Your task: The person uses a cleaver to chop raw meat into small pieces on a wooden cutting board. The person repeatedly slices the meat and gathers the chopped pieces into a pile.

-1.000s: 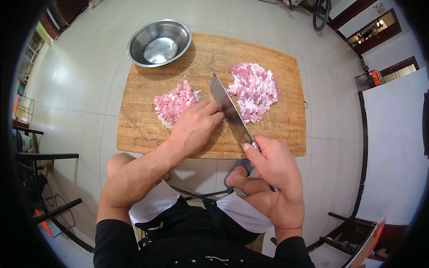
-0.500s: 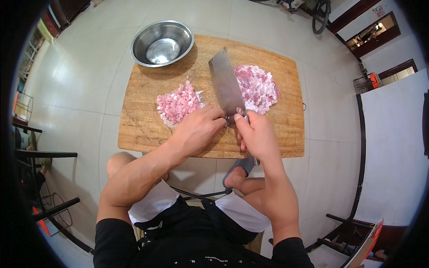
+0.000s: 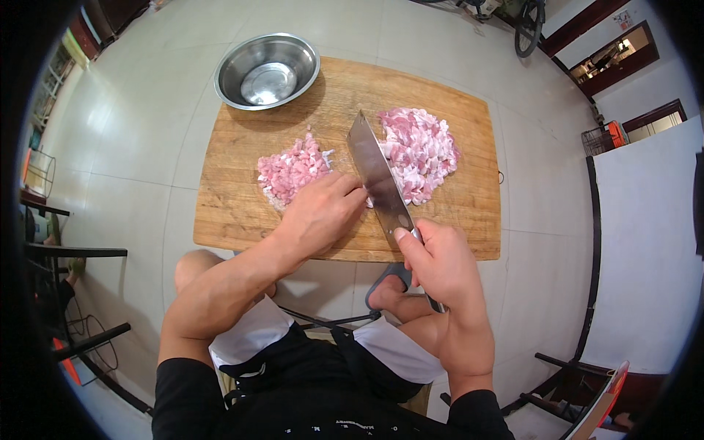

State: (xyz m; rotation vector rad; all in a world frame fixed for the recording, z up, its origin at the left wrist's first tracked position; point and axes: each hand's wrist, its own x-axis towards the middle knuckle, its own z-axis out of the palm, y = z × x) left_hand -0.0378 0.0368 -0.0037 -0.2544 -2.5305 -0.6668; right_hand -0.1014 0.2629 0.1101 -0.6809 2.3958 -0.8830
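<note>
In my right hand (image 3: pixel 438 257) is the handle of a broad cleaver (image 3: pixel 378 172), the thumb lying near the base of the blade. Its blade slants away to the far left over the wooden cutting board (image 3: pixel 249 220). My left hand (image 3: pixel 326 209) is closed, knuckles against the blade's left side. A small piece of meat (image 3: pixel 369 202) shows at its fingertips, mostly hidden. Beside that hand, on the left, lies a pile of small diced meat (image 3: pixel 290 169). A larger heap of pink and white meat pieces (image 3: pixel 419 154) sits right of the blade.
A steel bowl (image 3: pixel 270 77) with nothing in it stands at the board's far left corner. My knees and a grey slipper (image 3: pixel 389 282) are below the near edge. Dark chair legs (image 3: pixel 81 253) stick out at the left; a bicycle wheel (image 3: pixel 528 29) is far right.
My right hand has drawn the cleaver toward me and a little to the right, its blade tilting more. The left hand stays almost in place.
</note>
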